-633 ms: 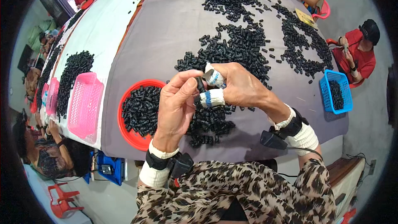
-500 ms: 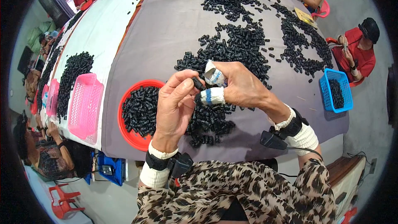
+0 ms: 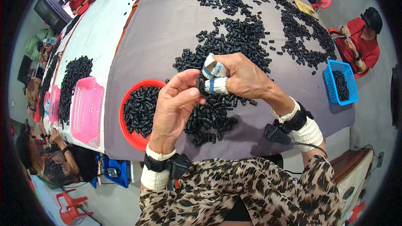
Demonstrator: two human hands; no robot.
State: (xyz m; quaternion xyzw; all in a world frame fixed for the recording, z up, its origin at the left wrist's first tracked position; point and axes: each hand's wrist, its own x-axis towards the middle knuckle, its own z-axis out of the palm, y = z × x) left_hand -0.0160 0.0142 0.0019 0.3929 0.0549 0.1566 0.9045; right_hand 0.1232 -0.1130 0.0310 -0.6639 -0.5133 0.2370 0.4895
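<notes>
Above the table, my left hand [image 3: 173, 104] pinches a small black cylindrical part [image 3: 200, 83] between its thumb and fingers. My right hand [image 3: 247, 77] is closed close against the same part, its thumb and forefinger covered with white finger wraps [image 3: 215, 86] striped in blue. Whether something else sits in the right fingers is hidden by the wraps. Beneath and beyond both hands spreads a loose pile of black cylindrical parts [image 3: 238, 42]. A round red tray [image 3: 125, 132], full of similar black parts, lies just left of my left hand.
Pink baskets [image 3: 87, 113] stand at the left beside another black pile [image 3: 75, 73]. On the right are a blue basket [image 3: 341, 86] with black parts and a person in red [image 3: 356, 37]. More people sit around the grey-covered table [image 3: 155, 37]. A cable [image 3: 310, 144] trails from my right wrist.
My right thumb has risen from below the black part to meet it at my left fingertips. The part has turned, and the hands stay close together. The whole view has shifted slightly.
</notes>
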